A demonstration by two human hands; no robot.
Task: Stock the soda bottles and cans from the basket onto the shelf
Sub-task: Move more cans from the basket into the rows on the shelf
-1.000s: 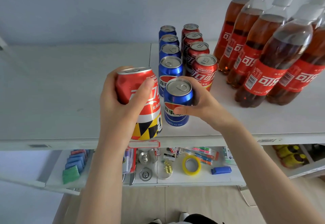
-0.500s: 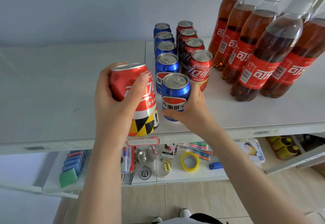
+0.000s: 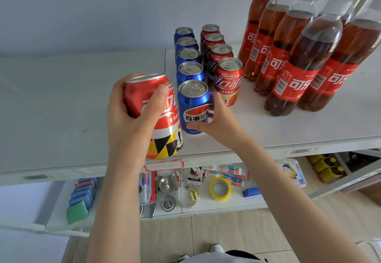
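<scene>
Head cam view: the blue Pepsi can (image 3: 193, 106) stands upright on the white shelf (image 3: 82, 101), near the front edge, at the near end of a row of blue cans (image 3: 188, 56) that runs back toward the wall. The right hand (image 3: 214, 124) is cupped loosely around its right side, thumb low across the front near the base and fingers curled behind. Can't tell how firmly it's gripping, but it's touching the can.

The left hand (image 3: 132, 126) is wrapped tight around a red Coke can (image 3: 158, 118) with a yellow, black and white checker pattern at the bottom. That can is tilted a bit and held above the front edge of the shelf, just left of the Pepsi can, thumb pressed across the front.

Right beside the blue row is a row of red cans (image 3: 220, 60), and further right, toward the right end of the shelf, a bunch of cola bottles (image 3: 288, 56) with red labels and white caps. Below, the lower shelf (image 3: 210, 205) has stationery bits, including a roll of yellow tape (image 3: 220, 188).
</scene>
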